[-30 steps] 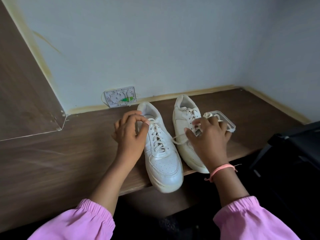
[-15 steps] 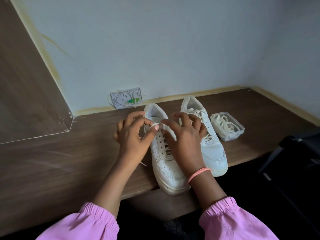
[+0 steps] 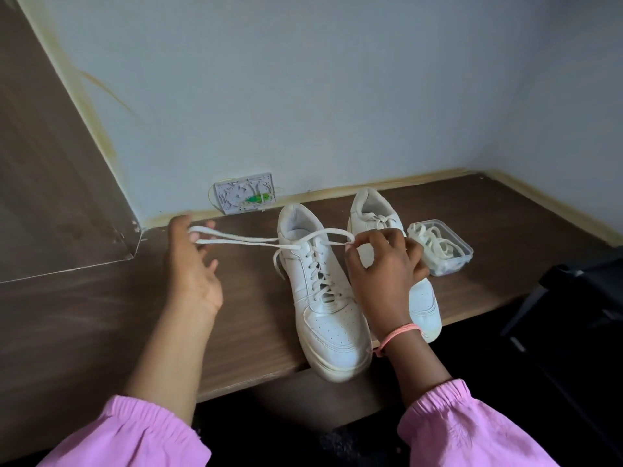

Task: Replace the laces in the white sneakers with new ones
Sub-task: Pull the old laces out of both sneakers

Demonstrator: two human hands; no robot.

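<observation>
The left hand [image 3: 194,264] pinched a lace [image 3: 242,238] loop, its fingertips blurred; the right hand [image 3: 384,264] pinched the other loop over the near sneaker [image 3: 332,318]. It hid part of the far sneaker [image 3: 423,298] on the bench [image 3: 101,332], beside a tub [image 3: 463,256] of laces.

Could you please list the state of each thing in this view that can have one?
Near sneaker: upright on the shelf, toe past the edge, still laced, bow being pulled undone.
Lace: loops drawn out to both sides.
Far sneaker: upright, laced.
Plastic box: open, no lid, laces inside.
Left hand: holds the lace loop at its fingertips.
Right hand: pinches the other loop.
Wall plate: cover off, wiring exposed.
</observation>
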